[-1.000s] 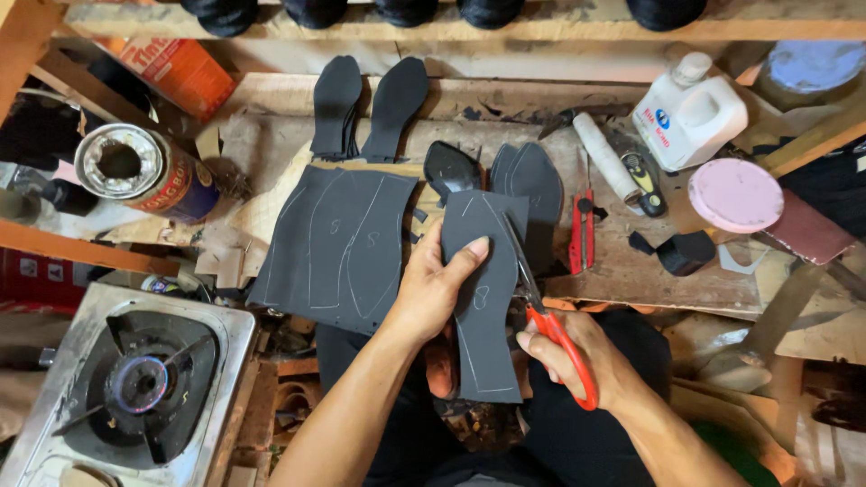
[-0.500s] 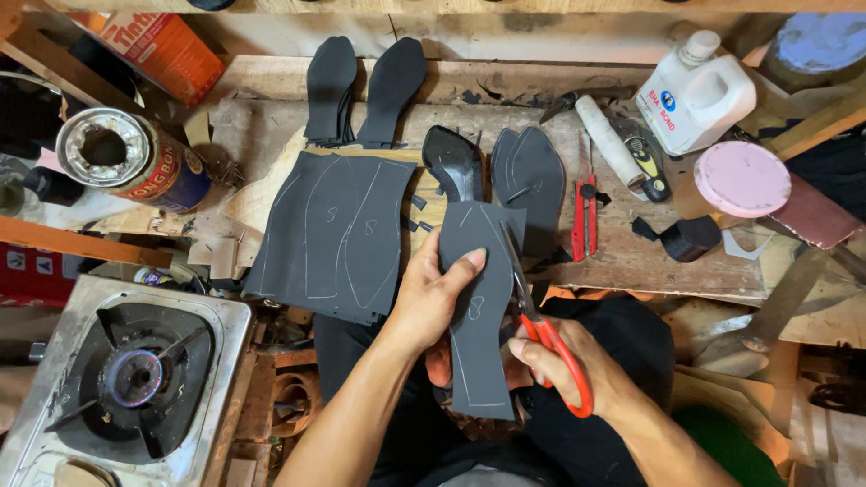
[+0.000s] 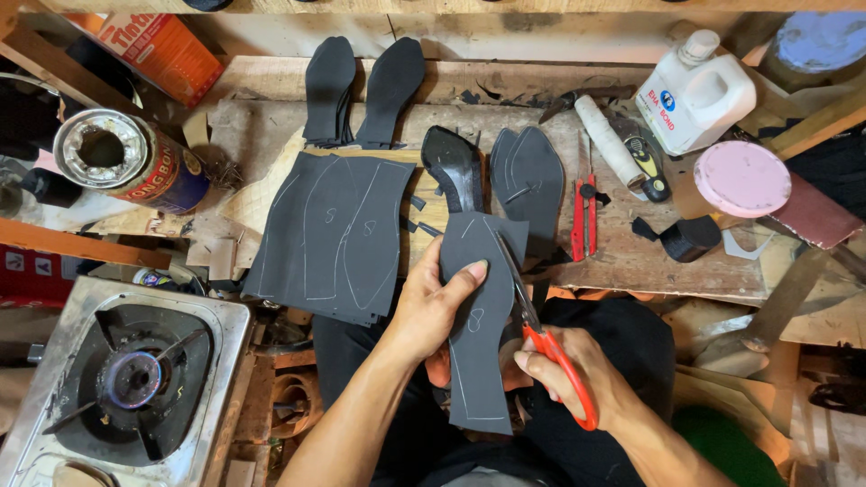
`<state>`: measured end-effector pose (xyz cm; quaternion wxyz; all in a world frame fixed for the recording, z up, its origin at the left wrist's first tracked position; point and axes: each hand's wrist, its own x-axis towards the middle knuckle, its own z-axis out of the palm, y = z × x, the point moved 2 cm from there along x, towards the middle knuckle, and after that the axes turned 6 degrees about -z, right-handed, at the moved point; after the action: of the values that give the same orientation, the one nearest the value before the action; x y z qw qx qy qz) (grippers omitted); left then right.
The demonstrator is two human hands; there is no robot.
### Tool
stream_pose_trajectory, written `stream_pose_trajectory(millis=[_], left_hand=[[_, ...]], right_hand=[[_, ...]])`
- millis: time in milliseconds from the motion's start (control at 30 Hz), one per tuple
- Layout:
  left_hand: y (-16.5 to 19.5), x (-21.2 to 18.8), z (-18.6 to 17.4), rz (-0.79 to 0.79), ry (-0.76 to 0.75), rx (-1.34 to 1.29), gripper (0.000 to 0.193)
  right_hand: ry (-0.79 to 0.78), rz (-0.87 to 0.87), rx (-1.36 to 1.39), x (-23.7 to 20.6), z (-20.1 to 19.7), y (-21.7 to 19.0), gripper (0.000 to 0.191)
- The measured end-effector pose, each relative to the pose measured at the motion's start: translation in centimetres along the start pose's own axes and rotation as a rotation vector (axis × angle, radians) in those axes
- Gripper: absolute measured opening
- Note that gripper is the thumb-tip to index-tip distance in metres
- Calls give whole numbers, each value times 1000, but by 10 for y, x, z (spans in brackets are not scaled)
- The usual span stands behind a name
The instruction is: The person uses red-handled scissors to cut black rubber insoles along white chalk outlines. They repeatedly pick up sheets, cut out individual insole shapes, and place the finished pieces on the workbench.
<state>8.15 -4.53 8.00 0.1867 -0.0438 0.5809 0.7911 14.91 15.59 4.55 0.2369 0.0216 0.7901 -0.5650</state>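
Leftmost, near: gas stove (image 3: 126,379), steel top, black burner ring. Beyond it, tipped on its side with open mouth toward the camera: metal can (image 3: 126,162), blue and red label wrapped round the body. Far left, up against the wall: orange carton (image 3: 158,45), slanted, white lettering on its face. Next, spread flat on the wooden bench (image 3: 686,261): dark sheet (image 3: 334,234) with pale chalk outlines of sole shapes. Beyond that, standing side by side: two black soles (image 3: 361,90). At centre, near: left hand (image 3: 433,311) gripping dark strip (image 3: 483,334) from its left edge, thumb pressed on top, fingers curled beneath; strip held upright over the lap, chalk lines on it, just near of the bench edge. Just right: right hand (image 3: 568,374) closed through the handles of red scissors (image 3: 537,320), blades slightly parted and biting into the strip's right edge. Beyond the strip, on the bench: black heel form (image 3: 456,167) and cut soles (image 3: 532,180). Further right: red pliers (image 3: 585,207), white roll (image 3: 609,140), then white plastic jug (image 3: 699,86) with small round blue-and-red label, far right. Near that: pink round lid (image 3: 744,176).
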Motion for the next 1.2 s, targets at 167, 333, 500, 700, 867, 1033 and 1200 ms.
stream_pose_trajectory(millis=[167, 333, 500, 700, 867, 1033, 1200], left_hand=[[-6, 1, 2, 28, 2, -10, 37], [-7, -4, 3, 33, -19, -2, 39], [-3, -7, 1, -4, -17, -17, 40], [-1, -8, 1, -7, -22, 8, 40], [-4, -6, -1, -27, -31, -6, 42], [-8, -7, 0, -33, -41, 9, 42], [-11, -11, 5, -103, -71, 31, 45]], right_hand=[[-26, -100, -59, 4, 0, -5, 31], [-113, -344, 164, 3, 3, -17, 29], [-1, -83, -83, 4, 1, -10, 30], [46, -10, -46, 2, 1, 2, 26], [47, -73, -76, 0, 0, 2, 30], [8, 17, -38, 5, 2, -7, 26], [-95, -268, 80, 6, 1, -27, 22]])
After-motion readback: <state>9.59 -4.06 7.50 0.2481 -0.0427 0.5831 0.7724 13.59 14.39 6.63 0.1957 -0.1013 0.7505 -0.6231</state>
